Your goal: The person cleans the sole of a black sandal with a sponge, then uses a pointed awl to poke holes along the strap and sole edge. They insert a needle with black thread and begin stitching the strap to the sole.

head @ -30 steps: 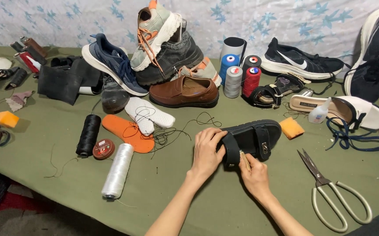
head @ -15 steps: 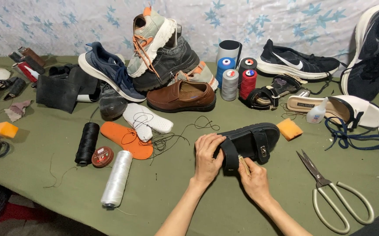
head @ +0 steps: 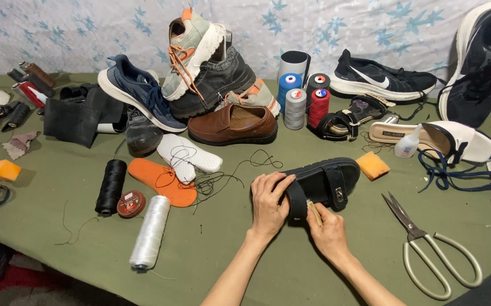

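Observation:
A black sandal with straps and a small buckle lies on its side on the green table. My left hand grips its heel end, fingers curled over the sole and rear strap. My right hand pinches a thin pale tool and presses its tip against the sandal near the strap. Loose black thread trails on the cloth to the left of the sandal.
Large scissors lie to the right, an orange sponge and a glue bottle behind the sandal. Left are a white thread spool, black spool, insoles and a pile of shoes. Thread cones stand at the back.
The view has shifted slightly. Both hands stay on the sandal; my right hand has moved up closer to the strap with the tool.

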